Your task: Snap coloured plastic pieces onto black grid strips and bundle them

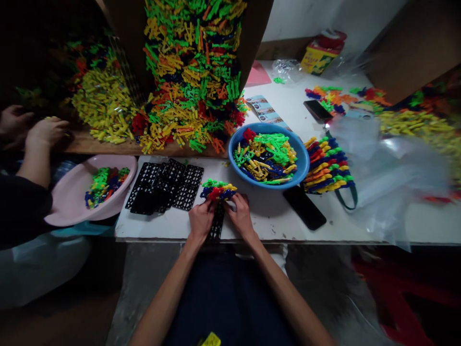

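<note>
Right in front of me, a black perforated plastic tray (216, 226) lies near the table's front edge. Small green, red, yellow and blue plastic pieces (218, 191) fill its far end in rows. My left hand (200, 218) is closed at the tray's left side, fingertips against the pieces. On the other side my right hand (239, 214) has its fingers bent together at the pieces; what they pinch is too small to name. Beyond my right hand stands a blue basin (232, 166) with loose coloured pieces. Several black trays (165, 187) lie stacked to the left.
A filled tray (329, 166) and a black phone (306, 207) lie to the right, beside clear plastic bags (392, 178). Heaped pieces (194, 96) spill from a box behind. At left, a co-worker's hand (46, 130) is near a pink basin (59, 211).
</note>
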{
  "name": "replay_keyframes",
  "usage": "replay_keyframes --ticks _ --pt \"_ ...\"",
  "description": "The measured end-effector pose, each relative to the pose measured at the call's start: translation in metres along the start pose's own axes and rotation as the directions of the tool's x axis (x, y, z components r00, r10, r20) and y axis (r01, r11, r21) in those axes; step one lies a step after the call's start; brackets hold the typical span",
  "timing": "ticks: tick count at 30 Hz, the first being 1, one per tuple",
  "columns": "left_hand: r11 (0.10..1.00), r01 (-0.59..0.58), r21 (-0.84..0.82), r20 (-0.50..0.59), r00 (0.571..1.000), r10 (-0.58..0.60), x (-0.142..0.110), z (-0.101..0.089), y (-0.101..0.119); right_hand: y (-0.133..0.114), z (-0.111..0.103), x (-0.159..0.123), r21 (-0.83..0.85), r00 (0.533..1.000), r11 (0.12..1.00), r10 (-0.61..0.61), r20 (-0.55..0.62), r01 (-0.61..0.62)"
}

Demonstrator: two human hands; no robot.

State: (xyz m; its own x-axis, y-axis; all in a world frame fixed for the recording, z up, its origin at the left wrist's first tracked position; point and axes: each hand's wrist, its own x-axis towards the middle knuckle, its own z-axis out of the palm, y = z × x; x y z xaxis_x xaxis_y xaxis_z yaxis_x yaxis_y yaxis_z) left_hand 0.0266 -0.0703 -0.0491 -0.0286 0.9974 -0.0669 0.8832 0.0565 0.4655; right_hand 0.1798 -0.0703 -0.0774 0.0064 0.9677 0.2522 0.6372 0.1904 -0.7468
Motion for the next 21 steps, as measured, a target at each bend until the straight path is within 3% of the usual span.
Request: replay_keyframes --ticks 5,13,21 --pt "0.998 0.023 -0.052 -0.011 1.0 -0.024 -0.002 -0.002 0.001 0.001 0.001 0.0 -0.01 1.0 1.0 0.014 0.008 -0.014" --pt "0.997 -0.013 0.079 0.095 0.995 0.005 0.004 -0.008 0.005 0.004 0.002 0.0 -0.013 1.0 1.0 0.018 0.006 -0.018" --pt "0.994 0.033 0.103 0.07 0.997 -0.041 0.001 -0.007 0.01 -0.001 0.0 0.0 0.097 1.0 0.995 0.018 -0.007 -0.018"
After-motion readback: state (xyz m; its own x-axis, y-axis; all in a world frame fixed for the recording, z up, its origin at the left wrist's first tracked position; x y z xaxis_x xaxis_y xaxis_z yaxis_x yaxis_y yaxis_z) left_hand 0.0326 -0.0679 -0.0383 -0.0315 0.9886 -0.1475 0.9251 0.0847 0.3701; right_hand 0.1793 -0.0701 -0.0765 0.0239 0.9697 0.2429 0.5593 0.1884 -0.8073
